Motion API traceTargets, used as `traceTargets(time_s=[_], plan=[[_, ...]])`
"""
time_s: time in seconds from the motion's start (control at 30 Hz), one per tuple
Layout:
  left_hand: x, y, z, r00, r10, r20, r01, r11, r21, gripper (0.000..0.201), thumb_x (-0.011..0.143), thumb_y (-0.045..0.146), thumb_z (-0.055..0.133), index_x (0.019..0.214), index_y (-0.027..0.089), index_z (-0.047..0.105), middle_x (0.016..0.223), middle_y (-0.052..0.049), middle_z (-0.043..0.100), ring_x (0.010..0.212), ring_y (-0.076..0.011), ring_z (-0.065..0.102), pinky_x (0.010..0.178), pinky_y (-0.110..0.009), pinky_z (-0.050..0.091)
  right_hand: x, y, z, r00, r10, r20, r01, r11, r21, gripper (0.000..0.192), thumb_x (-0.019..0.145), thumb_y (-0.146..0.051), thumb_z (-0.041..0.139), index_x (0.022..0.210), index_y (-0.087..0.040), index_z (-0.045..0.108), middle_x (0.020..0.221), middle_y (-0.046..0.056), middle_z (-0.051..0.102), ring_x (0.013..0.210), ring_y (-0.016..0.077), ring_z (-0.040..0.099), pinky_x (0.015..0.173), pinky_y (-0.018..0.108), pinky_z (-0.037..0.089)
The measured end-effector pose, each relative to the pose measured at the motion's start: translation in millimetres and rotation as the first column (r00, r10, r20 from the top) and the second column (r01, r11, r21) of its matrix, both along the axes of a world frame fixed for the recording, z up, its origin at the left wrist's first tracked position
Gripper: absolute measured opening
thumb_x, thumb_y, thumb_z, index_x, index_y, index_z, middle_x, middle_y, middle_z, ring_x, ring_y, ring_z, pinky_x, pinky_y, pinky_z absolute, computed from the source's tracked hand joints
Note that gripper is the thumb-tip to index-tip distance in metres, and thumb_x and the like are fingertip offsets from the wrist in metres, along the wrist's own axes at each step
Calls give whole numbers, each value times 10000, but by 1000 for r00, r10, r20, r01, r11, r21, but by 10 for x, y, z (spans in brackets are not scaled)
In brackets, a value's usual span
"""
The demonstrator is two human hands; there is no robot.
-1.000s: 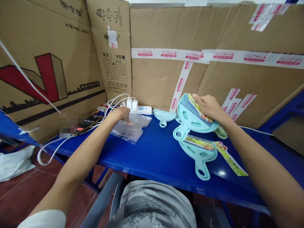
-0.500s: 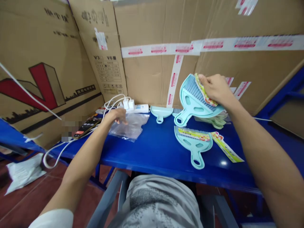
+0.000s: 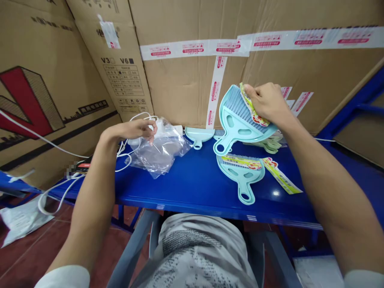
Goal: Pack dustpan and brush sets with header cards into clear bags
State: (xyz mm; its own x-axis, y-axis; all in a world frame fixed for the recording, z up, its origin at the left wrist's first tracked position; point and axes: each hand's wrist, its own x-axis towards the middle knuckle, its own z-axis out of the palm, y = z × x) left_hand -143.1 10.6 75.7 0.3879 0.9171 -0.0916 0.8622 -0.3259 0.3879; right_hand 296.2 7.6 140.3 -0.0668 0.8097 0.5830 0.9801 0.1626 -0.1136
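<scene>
My right hand (image 3: 268,103) grips a light-blue dustpan (image 3: 240,130) and its brush (image 3: 235,102) at the upper edge, raised above the table. A folded yellow-green label (image 3: 253,110) is under the thumb. My left hand (image 3: 143,130) pinches the edge of a clear plastic bag (image 3: 160,154), which is crumpled and partly lifted. Below the raised set, another dustpan (image 3: 245,182) with a labelled brush lies on the blue table (image 3: 186,184). A loose label strip (image 3: 283,178) is to its right.
A small dustpan (image 3: 198,136) and green handles (image 3: 267,145) lie at the back by the cardboard wall (image 3: 180,88). White cables (image 3: 120,154) and a partly hidden phone (image 3: 84,166) are on the left. A blue metal frame (image 3: 351,96) stands at right.
My left hand has closed on the plastic bag and raised its edge; the bag is more crumpled. My right hand still holds the dustpan set. The camera view has shifted slightly.
</scene>
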Motion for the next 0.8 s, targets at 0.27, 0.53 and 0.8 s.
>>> traceTargets(time_s=[0.27, 0.53, 0.8], plan=[[885, -307, -157, 873, -444, 201, 469, 878, -98, 462, 1004, 567, 583, 1274, 218, 719, 973, -79, 770, 894, -212, 699, 837, -331, 526, -167, -32, -52, 998, -29, 61, 28, 999, 18, 756, 1173, -478, 228, 1031, 54, 745, 1027, 294, 734, 982, 247, 653, 837, 373, 307], [1234, -277, -554, 770, -593, 236, 629, 768, -120, 354, 941, 426, 737, 1189, 178, 786, 1174, -113, 801, 1031, -238, 755, 922, -353, 562, -472, 132, -554, 997, 78, 27, -78, 997, 4, 889, 1087, -687, 77, 1236, -104, 731, 1097, 232, 704, 1167, 398, 637, 994, 544, 430], [1193, -235, -612, 754, -643, 133, 651, 759, -19, 125, 902, 240, 758, 989, 181, 826, 924, -47, 823, 771, -160, 724, 738, -263, 516, -651, 77, -712, 998, 34, 61, -38, 997, 71, 851, 1105, -649, 102, 1129, -112, 761, 965, 210, 708, 1029, 353, 657, 898, 486, 454]])
